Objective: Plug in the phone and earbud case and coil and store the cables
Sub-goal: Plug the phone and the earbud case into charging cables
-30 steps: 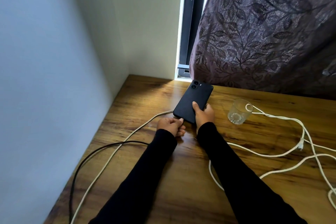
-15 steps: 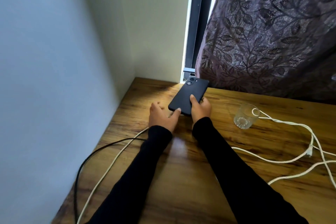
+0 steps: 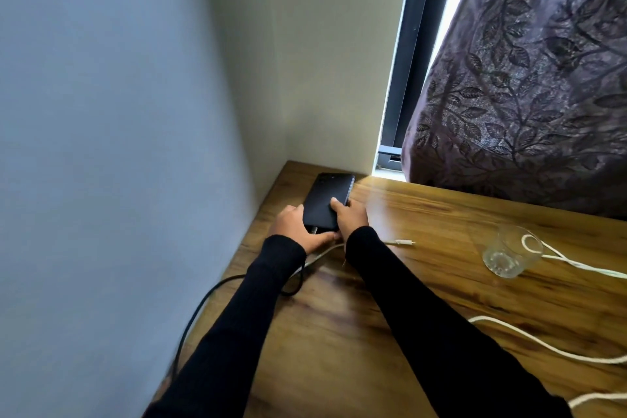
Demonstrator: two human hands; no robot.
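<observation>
Two hands on one device | worktop [image 3: 424, 332]: phone [image 3: 325, 202] lies face down in far left corner | right hand [image 3: 351, 215] grips its edge, left hand [image 3: 298, 227] fingers curl at its near end around the white cable [image 3: 319, 256] | risk, I judge: plug half-seated, or tugged cable dragging phone; loose connector [image 3: 402, 242] snagged by sleeve

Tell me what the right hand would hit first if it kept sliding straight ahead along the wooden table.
Probably the cream back wall; the right hand grips the black phone, which would touch first. Depth is unclear.
</observation>
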